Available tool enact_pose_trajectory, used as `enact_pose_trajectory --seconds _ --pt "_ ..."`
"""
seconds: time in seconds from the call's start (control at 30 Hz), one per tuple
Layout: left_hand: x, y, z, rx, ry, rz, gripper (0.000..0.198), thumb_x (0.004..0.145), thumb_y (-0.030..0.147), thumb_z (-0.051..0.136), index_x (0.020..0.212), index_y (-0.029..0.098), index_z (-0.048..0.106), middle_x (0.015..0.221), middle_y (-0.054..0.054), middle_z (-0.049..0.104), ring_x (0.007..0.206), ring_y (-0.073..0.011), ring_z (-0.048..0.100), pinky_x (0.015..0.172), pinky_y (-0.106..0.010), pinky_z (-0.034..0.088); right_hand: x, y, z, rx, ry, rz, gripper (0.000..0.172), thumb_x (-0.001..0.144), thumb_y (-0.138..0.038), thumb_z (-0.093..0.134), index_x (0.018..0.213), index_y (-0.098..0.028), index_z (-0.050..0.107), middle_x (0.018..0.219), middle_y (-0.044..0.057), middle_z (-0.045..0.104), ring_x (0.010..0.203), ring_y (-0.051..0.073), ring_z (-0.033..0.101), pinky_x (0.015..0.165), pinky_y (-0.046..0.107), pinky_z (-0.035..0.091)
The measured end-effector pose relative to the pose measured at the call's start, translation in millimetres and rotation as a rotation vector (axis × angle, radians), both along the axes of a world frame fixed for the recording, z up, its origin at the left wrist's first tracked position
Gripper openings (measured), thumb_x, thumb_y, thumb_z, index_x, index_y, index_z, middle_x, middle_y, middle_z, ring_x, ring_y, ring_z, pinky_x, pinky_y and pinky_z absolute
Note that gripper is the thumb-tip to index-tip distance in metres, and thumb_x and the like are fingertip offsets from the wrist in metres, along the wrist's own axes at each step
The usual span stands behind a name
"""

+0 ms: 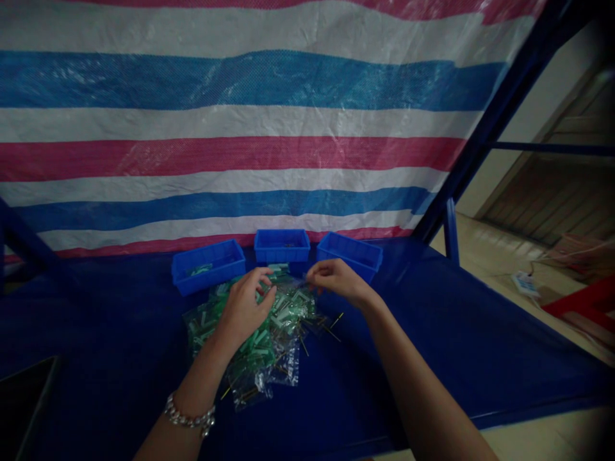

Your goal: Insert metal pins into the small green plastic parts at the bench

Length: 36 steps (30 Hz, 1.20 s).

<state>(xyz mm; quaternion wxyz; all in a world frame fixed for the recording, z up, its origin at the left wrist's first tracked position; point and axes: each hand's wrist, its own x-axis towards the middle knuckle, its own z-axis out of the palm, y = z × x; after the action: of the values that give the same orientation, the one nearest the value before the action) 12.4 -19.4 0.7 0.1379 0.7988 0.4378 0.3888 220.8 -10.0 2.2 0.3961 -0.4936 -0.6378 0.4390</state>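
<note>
My left hand (246, 302) hovers over a heap of clear plastic bags holding green parts (259, 339) on the blue table (432, 333); its fingers are curled in a pinch on something I cannot make out. My right hand (336, 280) is beside it, fingers pinched on a thin dark stick-like piece near the heap's far edge. A few thin sticks (331, 328) lie loose to the right of the bags. A bead bracelet (189, 417) is on my left wrist.
Three blue plastic bins stand at the back of the table: left (207, 264), middle (282, 246), right (350, 254). A striped tarp (240, 128) hangs behind. A dark flat screen (24, 403) lies at the front left. A red stool (583, 304) stands off to the right.
</note>
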Motion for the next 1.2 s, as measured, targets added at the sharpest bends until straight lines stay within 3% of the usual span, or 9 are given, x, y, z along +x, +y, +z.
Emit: enact_pose_trajectory --seconds 0.13,0.3,0.73,1.2 --pt "6 -4 0.3 -0.016 0.033 -0.057 0.020 0.072 0.023 0.052 0.091 0.018 0.056 0.080 -0.003 0.061 0.065 -0.0125 0.054 0.061 -0.026 0.043 -23 -5 2.4 0.007 0.303 0.121 0.014 0.066 -0.028 0.060 0.070 -0.015 0.059 0.059 0.002 0.063 0.055 0.011 0.058 0.049 0.021 0.037" --pt "6 -4 -0.7 -0.018 0.031 -0.069 0.012 0.075 0.024 0.049 0.080 0.019 0.059 0.072 -0.002 0.061 0.064 -0.0132 0.054 0.060 -0.026 0.042 -37 -8 -1.8 -0.012 0.435 0.118 0.018 0.064 -0.032 0.064 0.072 -0.016 0.060 0.066 0.003 0.064 0.057 0.012 0.059 0.049 0.021 0.037" --pt "4 -4 1.9 0.057 0.001 -0.002 0.013 0.079 0.027 0.046 0.079 0.019 0.056 0.073 -0.001 0.063 0.064 -0.0126 0.056 0.063 -0.025 0.043 -38 -5 -5.9 0.012 0.395 0.045 0.022 0.061 -0.035 0.066 0.072 -0.016 0.062 0.062 0.000 0.063 0.047 0.008 0.051 0.042 0.020 0.033" --pt "4 -3 1.9 0.092 0.016 0.018 0.013 0.080 0.026 0.045 0.080 0.018 0.056 0.073 -0.001 0.061 0.061 -0.0112 0.054 0.062 -0.024 0.042 -38 -6 -5.2 0.001 0.343 0.081 0.019 0.065 -0.033 0.063 0.071 -0.015 0.061 0.060 0.000 0.061 0.045 0.006 0.047 0.042 0.019 0.030"
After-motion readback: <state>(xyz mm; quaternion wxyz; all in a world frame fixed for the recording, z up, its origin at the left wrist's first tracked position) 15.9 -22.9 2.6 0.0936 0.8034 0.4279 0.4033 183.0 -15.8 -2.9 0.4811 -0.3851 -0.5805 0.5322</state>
